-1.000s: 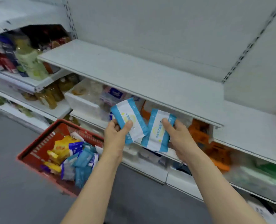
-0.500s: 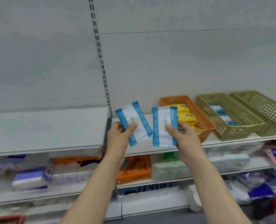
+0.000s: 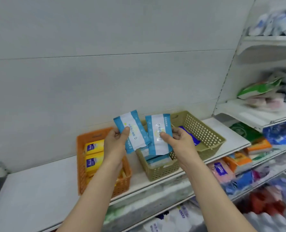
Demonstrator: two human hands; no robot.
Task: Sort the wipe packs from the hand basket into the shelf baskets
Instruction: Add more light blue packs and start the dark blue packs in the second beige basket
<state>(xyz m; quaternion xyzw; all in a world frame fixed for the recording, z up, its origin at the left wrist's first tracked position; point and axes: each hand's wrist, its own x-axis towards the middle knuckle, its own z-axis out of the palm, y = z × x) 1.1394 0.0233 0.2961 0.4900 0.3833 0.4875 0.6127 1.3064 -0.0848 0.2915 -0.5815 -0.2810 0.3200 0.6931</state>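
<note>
Placing step: left hand [image 3: 114,144] is pinching one blue wipe pack [image 3: 131,131], right hand [image 3: 180,139] another [image 3: 159,133], both hovering over the middle tan basket [image 3: 162,169]; next, probably lowering them onto matching packs inside.

White shelf [image 3: 38,186] carries three baskets — an orange basket [image 3: 82,166] at left, two olive-green baskets [image 3: 162,171] [image 3: 207,136] side by side to its right.

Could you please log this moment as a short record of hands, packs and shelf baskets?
left hand: holds left pack
right hand: holds right pack
packs: blue and white, above middle basket
middle basket: olive, similar packs inside
orange basket: yellow packs
right basket: olive, dark blue pack
</note>
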